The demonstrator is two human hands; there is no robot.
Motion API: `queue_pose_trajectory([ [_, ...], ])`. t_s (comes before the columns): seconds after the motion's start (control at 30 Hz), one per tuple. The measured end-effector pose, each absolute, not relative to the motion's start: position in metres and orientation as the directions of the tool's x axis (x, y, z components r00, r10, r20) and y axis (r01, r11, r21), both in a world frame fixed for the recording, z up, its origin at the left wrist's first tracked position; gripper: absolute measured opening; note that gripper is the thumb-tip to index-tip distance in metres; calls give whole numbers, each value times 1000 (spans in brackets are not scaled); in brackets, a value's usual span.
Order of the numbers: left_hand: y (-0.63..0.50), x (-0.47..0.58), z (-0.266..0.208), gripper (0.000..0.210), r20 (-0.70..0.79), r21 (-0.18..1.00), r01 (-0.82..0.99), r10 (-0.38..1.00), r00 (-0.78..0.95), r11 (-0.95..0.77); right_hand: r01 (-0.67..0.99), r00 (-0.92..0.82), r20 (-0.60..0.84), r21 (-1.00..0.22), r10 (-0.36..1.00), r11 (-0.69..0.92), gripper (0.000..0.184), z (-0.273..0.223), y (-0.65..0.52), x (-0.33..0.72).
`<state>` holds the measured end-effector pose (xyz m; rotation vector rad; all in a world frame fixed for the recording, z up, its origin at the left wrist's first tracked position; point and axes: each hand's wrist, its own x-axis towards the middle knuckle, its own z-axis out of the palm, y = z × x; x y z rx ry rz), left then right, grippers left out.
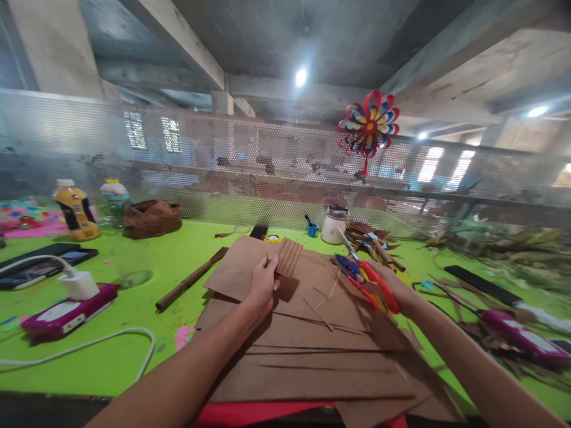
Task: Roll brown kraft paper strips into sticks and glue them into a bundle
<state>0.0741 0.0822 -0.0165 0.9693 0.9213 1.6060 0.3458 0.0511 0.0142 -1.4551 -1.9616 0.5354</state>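
My left hand [264, 284] pinches a small pleated strip of brown paper [289, 257] above a stack of brown paper sheets [307, 371]. On the right, my right hand [395, 282] grips scissors [379, 286] with red-orange handles, their metal blades pointing up and away to the left. The handles hide part of the fingers. Just beside and below the scissors is a tool with blue and red parts [348, 266], whose kind I cannot make out. Thin brown paper slivers [319, 314] and a yellow thread [332, 288] lie on the sheets.
A rolled brown tube [191, 279] lies left of the sheets on the green table [173, 351]. A clear cup [134, 267], purple power strip [71, 312] and juice bottle [75, 211] stand farther left. Behind are a white jar [333, 226] and a metal mesh screen [267, 178].
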Motion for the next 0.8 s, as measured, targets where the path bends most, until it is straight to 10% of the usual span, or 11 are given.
queue_pose_trajectory([
  [0.17, 75, 73, 1, 31, 245, 873, -375, 945, -216, -312, 367, -296, 125, -901, 947, 234, 36, 12, 33, 300],
  [0.8, 63, 80, 17, 24, 249, 898, -318, 947, -203, -304, 435, -308, 315, -792, 898, 428, 31, -1, 25, 238],
])
